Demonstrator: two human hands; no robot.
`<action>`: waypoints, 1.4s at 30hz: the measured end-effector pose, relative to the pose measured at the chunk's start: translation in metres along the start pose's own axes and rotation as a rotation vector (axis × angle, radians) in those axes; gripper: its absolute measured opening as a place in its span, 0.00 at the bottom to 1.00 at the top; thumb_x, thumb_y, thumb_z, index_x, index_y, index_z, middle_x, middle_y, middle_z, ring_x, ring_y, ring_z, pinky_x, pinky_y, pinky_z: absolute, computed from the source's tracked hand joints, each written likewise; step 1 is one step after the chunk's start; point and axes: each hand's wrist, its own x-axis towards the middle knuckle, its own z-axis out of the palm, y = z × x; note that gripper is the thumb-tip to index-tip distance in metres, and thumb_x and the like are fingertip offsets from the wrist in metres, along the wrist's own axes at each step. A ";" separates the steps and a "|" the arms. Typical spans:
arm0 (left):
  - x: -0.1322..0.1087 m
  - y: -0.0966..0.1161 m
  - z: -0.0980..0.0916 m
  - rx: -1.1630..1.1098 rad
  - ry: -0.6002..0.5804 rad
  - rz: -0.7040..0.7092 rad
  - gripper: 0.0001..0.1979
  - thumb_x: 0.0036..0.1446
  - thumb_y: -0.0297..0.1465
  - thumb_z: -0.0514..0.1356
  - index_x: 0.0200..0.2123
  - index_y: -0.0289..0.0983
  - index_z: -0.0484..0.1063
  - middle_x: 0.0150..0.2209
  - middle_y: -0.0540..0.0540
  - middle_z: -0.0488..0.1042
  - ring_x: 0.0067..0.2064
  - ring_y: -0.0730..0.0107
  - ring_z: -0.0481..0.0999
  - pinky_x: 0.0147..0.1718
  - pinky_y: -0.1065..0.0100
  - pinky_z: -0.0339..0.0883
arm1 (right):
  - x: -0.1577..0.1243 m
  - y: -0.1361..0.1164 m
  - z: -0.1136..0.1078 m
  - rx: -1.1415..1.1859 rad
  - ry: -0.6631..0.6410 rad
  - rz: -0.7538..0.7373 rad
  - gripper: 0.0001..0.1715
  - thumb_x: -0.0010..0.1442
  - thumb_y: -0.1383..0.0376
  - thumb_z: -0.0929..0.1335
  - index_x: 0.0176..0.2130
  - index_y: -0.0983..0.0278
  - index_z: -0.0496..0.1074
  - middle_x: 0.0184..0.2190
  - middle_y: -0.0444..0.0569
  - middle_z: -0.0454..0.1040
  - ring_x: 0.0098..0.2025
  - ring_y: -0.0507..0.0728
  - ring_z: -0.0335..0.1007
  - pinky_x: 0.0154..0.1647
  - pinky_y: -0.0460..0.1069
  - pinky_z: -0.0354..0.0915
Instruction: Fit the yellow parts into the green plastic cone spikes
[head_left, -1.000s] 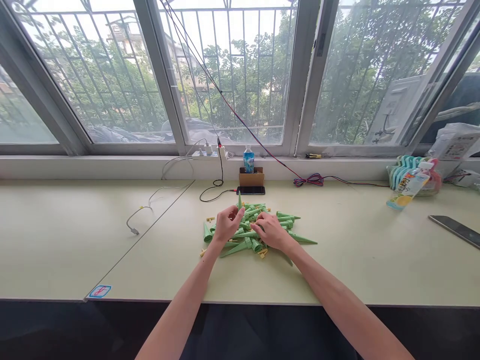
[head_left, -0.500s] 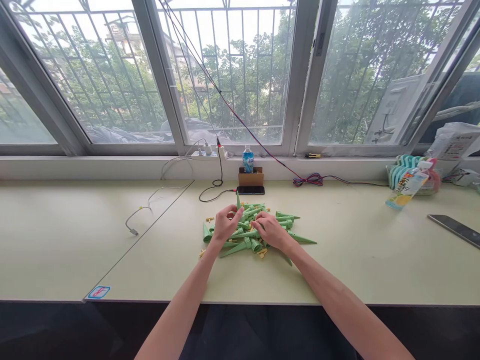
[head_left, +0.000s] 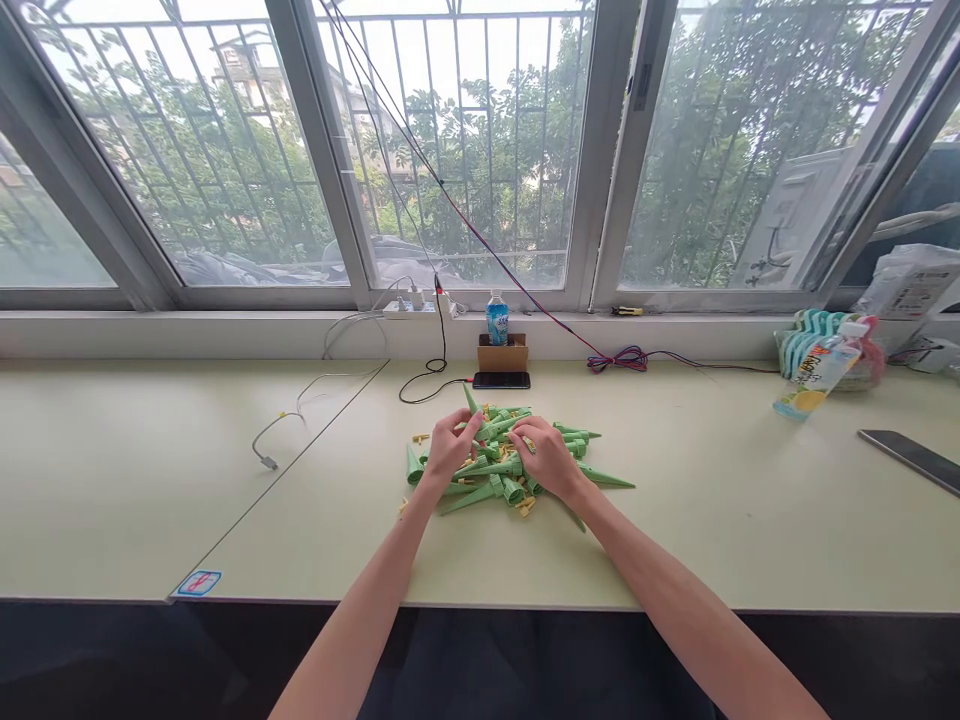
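Observation:
A heap of green plastic cone spikes (head_left: pixel 592 474) mixed with small yellow pieces (head_left: pixel 525 506) lies in the middle of the pale table (head_left: pixel 675 540). My left hand (head_left: pixel 448 450) rests on the heap's left side, fingers pinched round a green cone (head_left: pixel 471 400) whose tip points up and away. On the heap's right side, my right hand (head_left: pixel 551 458) has its fingers curled and pinches a small yellow piece (head_left: pixel 529 444). The two hands are close together over the pile.
Behind the heap lie a dark phone (head_left: pixel 501 380), a small cardboard box (head_left: pixel 502 354) and a blue-labelled bottle (head_left: pixel 496 318). Cables run along the sill and table left. A drink pouch (head_left: pixel 816 374), teal packets and another phone (head_left: pixel 909 458) sit at the right.
My left hand has tilted the green cone, its tip now leaning left. My right hand has lifted slightly and now pinches a small yellow piece.

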 end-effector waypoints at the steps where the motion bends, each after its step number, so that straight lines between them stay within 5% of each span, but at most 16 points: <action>1: 0.000 0.000 0.000 -0.004 -0.001 -0.003 0.21 0.53 0.49 0.60 0.31 0.35 0.70 0.37 0.44 0.75 0.23 0.72 0.75 0.13 0.74 0.62 | 0.000 0.000 0.000 0.007 0.015 -0.006 0.12 0.65 0.67 0.62 0.36 0.63 0.75 0.39 0.53 0.74 0.44 0.59 0.70 0.48 0.56 0.68; 9: 0.003 -0.006 -0.001 -0.021 -0.030 -0.005 0.19 0.53 0.48 0.61 0.29 0.36 0.70 0.21 0.52 0.68 0.14 0.80 0.59 0.12 0.73 0.53 | 0.001 -0.002 -0.002 0.067 0.096 -0.051 0.09 0.64 0.67 0.63 0.38 0.62 0.73 0.41 0.52 0.73 0.46 0.58 0.69 0.49 0.55 0.68; 18: 0.004 -0.011 -0.001 -0.068 -0.122 -0.012 0.19 0.54 0.47 0.60 0.36 0.36 0.70 0.36 0.45 0.77 0.15 0.83 0.60 0.13 0.73 0.54 | 0.001 -0.004 -0.002 0.088 0.103 -0.056 0.08 0.65 0.66 0.64 0.39 0.61 0.73 0.41 0.51 0.73 0.45 0.57 0.70 0.49 0.53 0.68; 42: -0.005 0.000 0.008 -0.092 -0.181 0.024 0.14 0.55 0.42 0.61 0.37 0.37 0.70 0.29 0.50 0.71 0.17 0.82 0.61 0.14 0.75 0.54 | 0.000 -0.008 0.000 0.178 0.142 -0.129 0.08 0.64 0.70 0.64 0.37 0.62 0.73 0.37 0.50 0.75 0.40 0.55 0.71 0.43 0.50 0.68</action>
